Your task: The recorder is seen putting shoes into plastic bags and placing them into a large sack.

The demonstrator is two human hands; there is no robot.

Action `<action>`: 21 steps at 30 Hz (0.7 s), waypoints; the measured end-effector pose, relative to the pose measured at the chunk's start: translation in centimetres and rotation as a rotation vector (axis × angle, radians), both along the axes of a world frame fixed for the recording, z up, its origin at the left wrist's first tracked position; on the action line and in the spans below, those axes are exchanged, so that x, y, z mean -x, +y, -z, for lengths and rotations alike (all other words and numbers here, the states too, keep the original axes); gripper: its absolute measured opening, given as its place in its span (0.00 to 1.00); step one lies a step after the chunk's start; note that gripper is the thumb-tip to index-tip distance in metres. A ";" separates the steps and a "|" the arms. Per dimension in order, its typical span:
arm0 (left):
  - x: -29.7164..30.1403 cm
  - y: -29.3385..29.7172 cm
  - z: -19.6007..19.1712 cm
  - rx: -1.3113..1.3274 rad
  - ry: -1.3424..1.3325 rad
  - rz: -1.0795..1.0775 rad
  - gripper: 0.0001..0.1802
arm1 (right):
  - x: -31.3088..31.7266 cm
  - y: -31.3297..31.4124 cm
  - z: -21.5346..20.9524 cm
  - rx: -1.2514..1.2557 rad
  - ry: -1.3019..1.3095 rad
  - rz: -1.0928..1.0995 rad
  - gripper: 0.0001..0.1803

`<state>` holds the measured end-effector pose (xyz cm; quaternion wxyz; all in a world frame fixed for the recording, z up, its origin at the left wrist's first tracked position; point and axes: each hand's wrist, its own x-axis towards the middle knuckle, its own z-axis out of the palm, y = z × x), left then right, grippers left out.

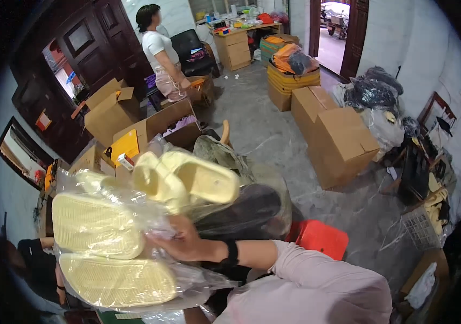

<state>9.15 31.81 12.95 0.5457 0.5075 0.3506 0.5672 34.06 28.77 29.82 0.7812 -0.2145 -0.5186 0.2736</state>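
- Gripping film: the right hand [182, 240] has its fingers curled onto a crinkled, clear plastic bag [198, 278]. The left hand is hidden; its hold cannot be told.
- Location: two pale-yellow, ridged-sole slippers [98, 225] lie under the film at lower left, soles toward the camera, beside the right hand's fingertips.
- Risk, slip: film looks slick and loose. If the hold is mainly on plastic, the pair could slide or twist inside.
- Risk, tear: the film might split where the fingers bunch it, the load sitting off to one side.
- Risk, knock: more pale-yellow moulded slippers [206, 181] sit just above the hand, near a translucent plastic sack with dark contents [273, 183]; a wide wrist swing could dislodge them.
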 end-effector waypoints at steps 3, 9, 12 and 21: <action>-1.9 0.5 1.4 -0.068 0.157 0.058 0.23 | 2.6 1.5 1.5 0.070 0.011 -0.124 0.10; -3.9 -1.1 4.5 -0.191 0.468 0.134 0.22 | 4.9 1.9 7.6 0.025 -0.238 -0.021 0.15; -4.9 -2.3 6.1 -0.254 0.618 0.172 0.22 | 5.5 2.3 8.9 0.142 -0.014 -0.271 0.13; -8.5 -4.0 9.7 -0.457 1.049 0.245 0.21 | 4.1 4.4 6.3 0.337 -0.062 -0.563 0.10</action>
